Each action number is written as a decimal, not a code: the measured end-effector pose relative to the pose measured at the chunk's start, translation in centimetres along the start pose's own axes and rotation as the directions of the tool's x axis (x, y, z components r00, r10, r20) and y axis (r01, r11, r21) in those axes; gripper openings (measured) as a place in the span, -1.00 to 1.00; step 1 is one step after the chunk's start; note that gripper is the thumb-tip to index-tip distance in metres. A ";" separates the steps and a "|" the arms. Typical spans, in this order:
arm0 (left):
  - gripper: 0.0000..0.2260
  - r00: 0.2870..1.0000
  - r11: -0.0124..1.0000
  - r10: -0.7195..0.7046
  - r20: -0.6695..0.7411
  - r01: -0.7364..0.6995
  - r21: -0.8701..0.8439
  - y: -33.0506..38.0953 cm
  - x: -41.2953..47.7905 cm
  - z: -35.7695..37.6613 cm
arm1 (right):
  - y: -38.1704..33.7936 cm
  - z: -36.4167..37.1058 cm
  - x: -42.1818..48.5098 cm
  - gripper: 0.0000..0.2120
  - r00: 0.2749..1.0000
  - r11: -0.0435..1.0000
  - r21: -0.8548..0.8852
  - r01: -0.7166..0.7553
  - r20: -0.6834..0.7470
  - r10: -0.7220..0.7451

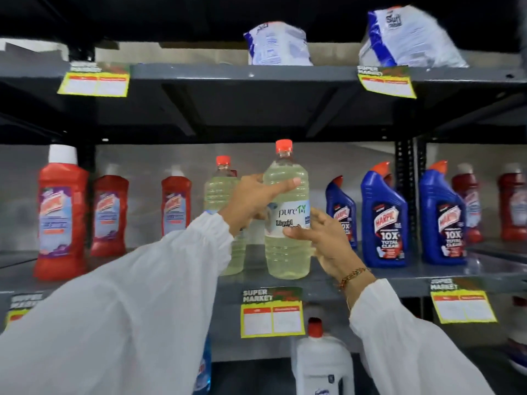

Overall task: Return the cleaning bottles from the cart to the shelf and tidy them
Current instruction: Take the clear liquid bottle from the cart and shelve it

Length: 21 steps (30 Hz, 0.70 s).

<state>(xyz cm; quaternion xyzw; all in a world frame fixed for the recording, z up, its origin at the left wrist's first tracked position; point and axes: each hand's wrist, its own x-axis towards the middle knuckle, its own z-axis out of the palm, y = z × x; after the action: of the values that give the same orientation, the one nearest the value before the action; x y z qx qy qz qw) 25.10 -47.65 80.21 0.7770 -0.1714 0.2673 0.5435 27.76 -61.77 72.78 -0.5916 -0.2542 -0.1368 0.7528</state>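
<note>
Pale yellow liquid fills the upright bottle (pixel 286 223) on the grey shelf (pixel 356 276); left hand (pixel 251 202) fingers wrap its shoulder, right hand (pixel 328 240) fingers grip its label.

- My fingers (pixel 293 182) wrap a clear bottle (pixel 286 223) of pale yellow liquid, red cap, upright on the shelf (pixel 370 273).
- A matching bottle (pixel 221 192) stands just behind my left hand (pixel 253 201).
</note>
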 end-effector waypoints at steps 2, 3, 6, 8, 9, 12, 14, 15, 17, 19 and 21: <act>-0.74 1.000 1.000 0.004 0.011 -0.004 0.016 -1.1 1.1 1.2 | 0.7 -0.9 0.6 -0.47 0.999 0.999 -0.020 -0.048 -0.023 0.047; -0.74 1.000 1.000 0.005 0.021 -0.005 0.012 -1.5 1.7 1.6 | 0.9 -1.1 0.9 -0.47 0.998 0.998 -0.021 -0.062 -0.023 0.062; -0.79 0.997 1.000 -0.008 0.076 0.010 -0.028 -2.6 3.0 2.1 | 1.4 -1.6 1.8 -0.43 0.996 0.996 -0.010 -0.089 -0.026 0.089; -0.74 0.994 0.998 -0.027 0.101 0.032 -0.051 -3.3 3.7 2.3 | 1.8 -1.7 2.3 -0.43 0.994 0.994 -0.012 -0.109 -0.028 0.108; -0.71 0.994 0.998 -0.033 0.107 0.039 -0.055 -3.4 3.9 2.3 | 1.9 -1.8 2.4 -0.46 0.993 0.993 -0.017 -0.113 -0.025 0.112; -0.53 0.995 0.994 -0.041 0.089 0.049 -0.095 -3.9 4.0 2.6 | 2.0 -1.8 2.3 -0.49 0.993 0.993 -0.019 -0.116 0.003 0.116; -0.64 0.993 0.991 -0.030 0.118 0.045 -0.123 -3.9 3.0 2.8 | 1.9 -1.5 2.0 -0.40 0.997 0.995 -0.062 -0.083 -0.002 0.083; -0.70 0.993 0.990 -0.019 0.118 0.035 -0.139 -4.1 2.4 2.8 | 1.8 -1.1 1.7 -0.35 0.999 0.990 -0.136 -0.033 -0.034 0.029; -0.59 1.000 0.991 0.011 0.001 -0.011 -0.136 -4.9 0.9 2.2 | 2.2 0.8 0.6 -0.36 0.966 0.904 -0.400 0.153 -0.130 -0.221; -0.58 0.964 0.976 0.088 -0.249 -0.134 -0.172 -6.3 -1.5 -0.3 | 3.9 3.7 -1.3 -0.43 0.835 0.689 -0.663 0.291 -0.175 -0.522; -0.85 0.881 0.932 0.144 -0.450 -0.274 -0.238 -8.3 -5.0 -4.4 | 6.5 7.9 -3.8 -0.47 0.689 0.503 -0.798 0.330 -0.160 -0.707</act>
<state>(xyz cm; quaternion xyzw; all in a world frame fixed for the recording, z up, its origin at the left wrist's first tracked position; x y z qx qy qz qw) 24.73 -40.76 72.12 0.5868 -0.1705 0.4592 0.6448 26.15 -52.83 66.75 -0.6731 -0.1607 -0.5903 0.4155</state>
